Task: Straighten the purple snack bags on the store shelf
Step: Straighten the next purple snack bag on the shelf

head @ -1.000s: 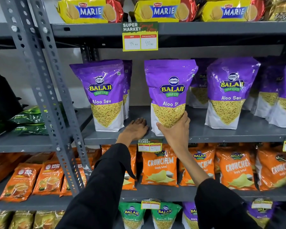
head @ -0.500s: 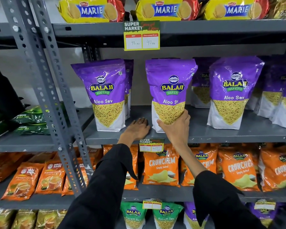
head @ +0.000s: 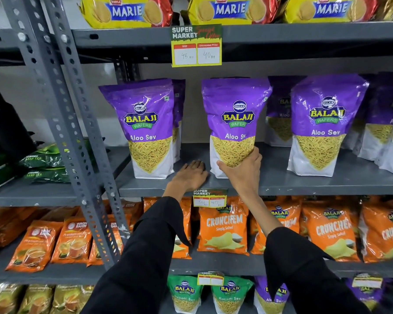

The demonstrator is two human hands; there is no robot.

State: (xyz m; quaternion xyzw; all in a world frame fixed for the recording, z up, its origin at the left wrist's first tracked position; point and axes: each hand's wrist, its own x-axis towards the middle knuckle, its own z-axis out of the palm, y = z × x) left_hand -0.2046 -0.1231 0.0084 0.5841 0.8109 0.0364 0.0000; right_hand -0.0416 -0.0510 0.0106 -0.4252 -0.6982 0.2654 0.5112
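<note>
Purple Balaji Aloo Sev bags stand in a row on the grey middle shelf (head: 270, 189). My right hand (head: 243, 172) grips the lower front of the middle bag (head: 235, 118), which stands upright at the shelf's front. My left hand (head: 191, 176) lies flat, palm down, on the bare shelf between that bag and the left bag (head: 145, 125). Another upright bag (head: 325, 123) stands to the right, with more purple bags behind and farther right, partly hidden.
A slanted grey shelf post (head: 61, 109) rises at the left. Yellow Marie biscuit packs (head: 232, 10) fill the shelf above, with a price tag (head: 196, 46) hanging from it. Orange Crunchem bags (head: 224, 230) line the shelf below, tea packs (head: 70, 241) at the lower left.
The view has shifted slightly. The middle bag in my right hand has edged back a little on the shelf. My left hand stays flat in the same spot.
</note>
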